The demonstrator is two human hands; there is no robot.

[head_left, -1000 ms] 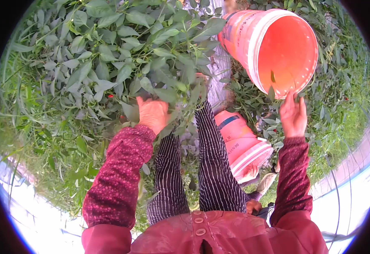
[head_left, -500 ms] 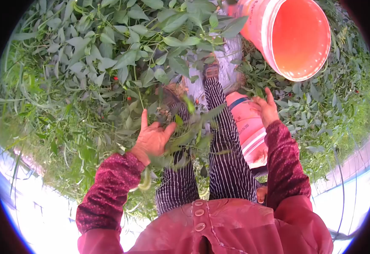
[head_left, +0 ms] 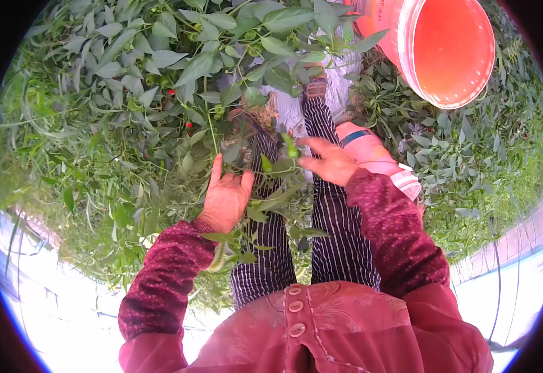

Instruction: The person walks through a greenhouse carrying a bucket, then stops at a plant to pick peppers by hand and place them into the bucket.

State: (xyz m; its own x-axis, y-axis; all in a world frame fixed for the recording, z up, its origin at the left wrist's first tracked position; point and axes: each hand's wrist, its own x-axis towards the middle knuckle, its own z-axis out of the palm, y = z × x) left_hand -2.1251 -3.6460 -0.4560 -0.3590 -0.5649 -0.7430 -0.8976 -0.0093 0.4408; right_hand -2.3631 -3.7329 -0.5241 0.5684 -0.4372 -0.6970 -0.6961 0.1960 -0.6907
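My left hand is among the leafy stems at centre left, its fingers apart, with a thin green stem beside the index finger. My right hand reaches in from the right above my striped trouser leg, thumb and index finger spread. Just left of its fingertips hangs a green pepper on the plant. Leafy stems lie between the two hands, over my legs. Nothing is seen held in either hand.
A large red bucket leans open at the upper right. A second pink-red bucket lies behind my right wrist. Dense pepper plants fill the top and left, with small red peppers among them. A sandalled foot is on pale ground sheeting.
My right hand has moved left from beside the lower bucket to the green pepper. My left hand has shifted slightly right and down, still spread. The upper bucket appears slightly higher and further right.
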